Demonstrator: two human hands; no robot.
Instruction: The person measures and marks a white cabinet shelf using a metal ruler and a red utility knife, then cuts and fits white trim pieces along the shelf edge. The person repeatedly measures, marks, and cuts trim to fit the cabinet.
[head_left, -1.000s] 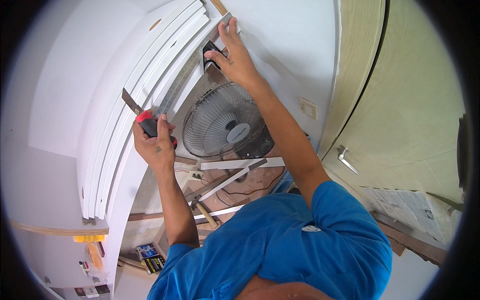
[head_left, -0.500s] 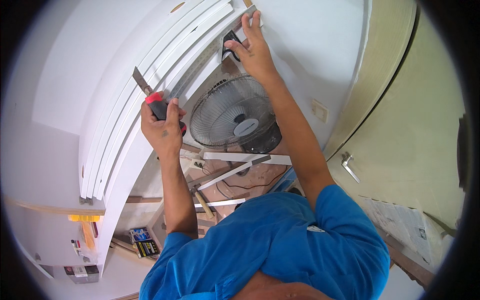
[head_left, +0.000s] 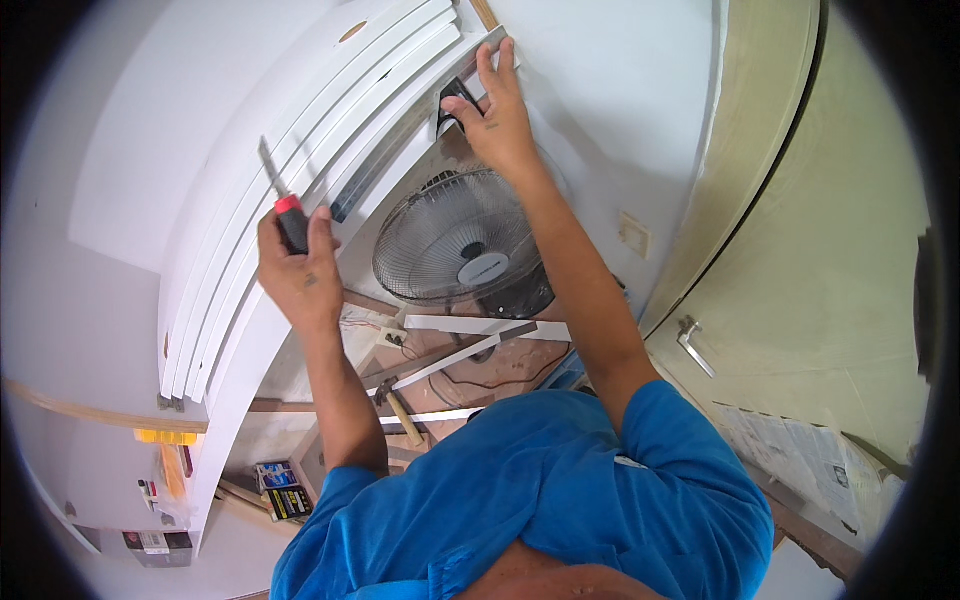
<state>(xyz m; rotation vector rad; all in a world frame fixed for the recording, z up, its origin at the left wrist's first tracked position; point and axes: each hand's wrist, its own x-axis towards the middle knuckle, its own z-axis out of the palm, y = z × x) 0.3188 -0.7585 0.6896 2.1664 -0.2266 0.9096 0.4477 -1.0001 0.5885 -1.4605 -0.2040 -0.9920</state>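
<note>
My left hand [head_left: 297, 272] is shut around a tool with a red and black handle [head_left: 291, 221], its flat metal blade pointing up against the stepped white ceiling moulding [head_left: 300, 140]. My right hand [head_left: 497, 118] reaches higher and presses a small black object [head_left: 455, 98] against the end of a grey metal strip [head_left: 400, 140] that runs along the moulding. Both arms are raised in front of my blue shirt.
A wire-guarded fan [head_left: 455, 250] stands below the hands. A hammer [head_left: 398, 405], white strips [head_left: 480, 327] and cables lie on the floor. A beige door with a lever handle [head_left: 694, 345] is on the right, newspaper [head_left: 800, 450] beneath it. Small boxes [head_left: 278, 488] lie low left.
The view has shifted, so both hands appear lower and more central. My left hand has turned the tool so that its blade points more upright. My right hand stays on the black object.
</note>
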